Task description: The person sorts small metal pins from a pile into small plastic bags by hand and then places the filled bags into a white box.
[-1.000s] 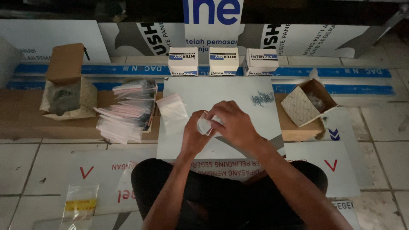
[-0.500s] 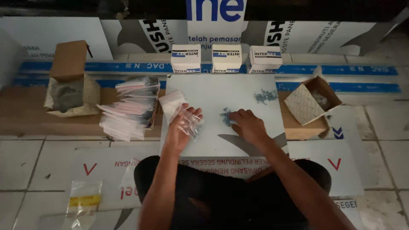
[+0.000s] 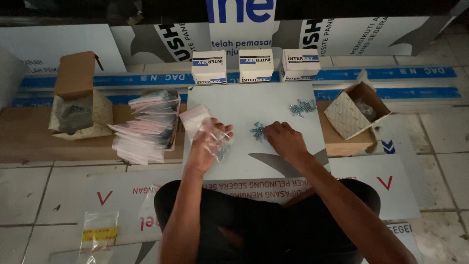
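White board (image 3: 234,105): bag stack (image 3: 144,129) left, screws (image 3: 303,106) right.

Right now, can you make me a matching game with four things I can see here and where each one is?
Things:
1. small clear plastic bag
2. little pile of screws
3. stack of empty bags
4. three small white boxes

Places:
A. in a row at the far edge of the white board
B. under the right hand fingertips
C. held in the left hand
D. left of the white board

Pairs: 1-C, 2-B, 3-D, 4-A
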